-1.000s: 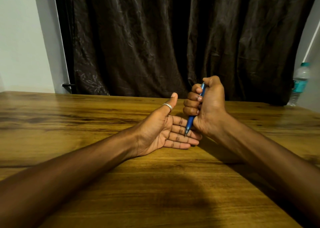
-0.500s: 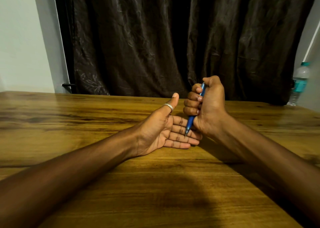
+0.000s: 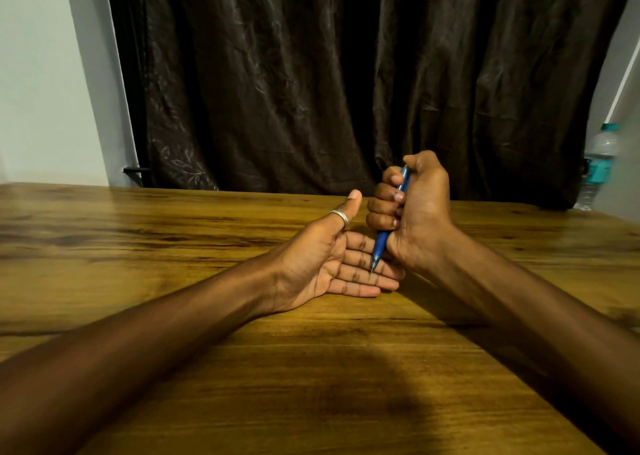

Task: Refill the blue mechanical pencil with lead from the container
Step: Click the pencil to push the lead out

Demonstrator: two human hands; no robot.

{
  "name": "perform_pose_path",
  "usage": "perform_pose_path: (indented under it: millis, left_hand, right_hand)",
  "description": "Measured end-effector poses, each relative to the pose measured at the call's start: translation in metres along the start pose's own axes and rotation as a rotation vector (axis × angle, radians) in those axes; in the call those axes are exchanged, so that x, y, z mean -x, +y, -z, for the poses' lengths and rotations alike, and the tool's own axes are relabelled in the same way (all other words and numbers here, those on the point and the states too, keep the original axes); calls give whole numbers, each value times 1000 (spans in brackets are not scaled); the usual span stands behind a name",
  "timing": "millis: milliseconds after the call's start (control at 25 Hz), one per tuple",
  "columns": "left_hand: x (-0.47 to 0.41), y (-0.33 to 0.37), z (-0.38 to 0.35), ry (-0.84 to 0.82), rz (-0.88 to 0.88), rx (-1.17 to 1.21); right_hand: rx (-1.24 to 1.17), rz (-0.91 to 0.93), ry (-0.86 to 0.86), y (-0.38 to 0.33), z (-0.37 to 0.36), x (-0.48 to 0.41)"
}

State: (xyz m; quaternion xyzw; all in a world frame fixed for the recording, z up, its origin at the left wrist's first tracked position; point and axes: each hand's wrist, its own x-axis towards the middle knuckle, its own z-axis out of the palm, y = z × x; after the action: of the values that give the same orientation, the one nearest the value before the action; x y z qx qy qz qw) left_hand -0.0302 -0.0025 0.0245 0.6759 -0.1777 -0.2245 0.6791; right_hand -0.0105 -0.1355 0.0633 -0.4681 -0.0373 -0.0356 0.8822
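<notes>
My right hand (image 3: 417, 212) is closed in a fist around the blue mechanical pencil (image 3: 381, 245), held nearly upright with its tip pointing down and my thumb over its top end. My left hand (image 3: 325, 260) lies palm up on the wooden table (image 3: 173, 247), fingers straight and apart, with a silver ring on the thumb. The pencil's tip hangs just above or touches the left fingers. No lead container is in view.
A clear water bottle (image 3: 597, 164) with a teal label stands at the table's far right edge. A dark curtain (image 3: 346, 74) hangs behind the table, with a white wall at the left.
</notes>
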Motion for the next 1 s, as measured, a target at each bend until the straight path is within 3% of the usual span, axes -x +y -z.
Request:
perform_pose_path:
  millis: [1000]
  left_hand:
    - [0, -1, -1, -4, -11, -26]
  right_hand:
    - [3, -10, -3, -1, 4, -4]
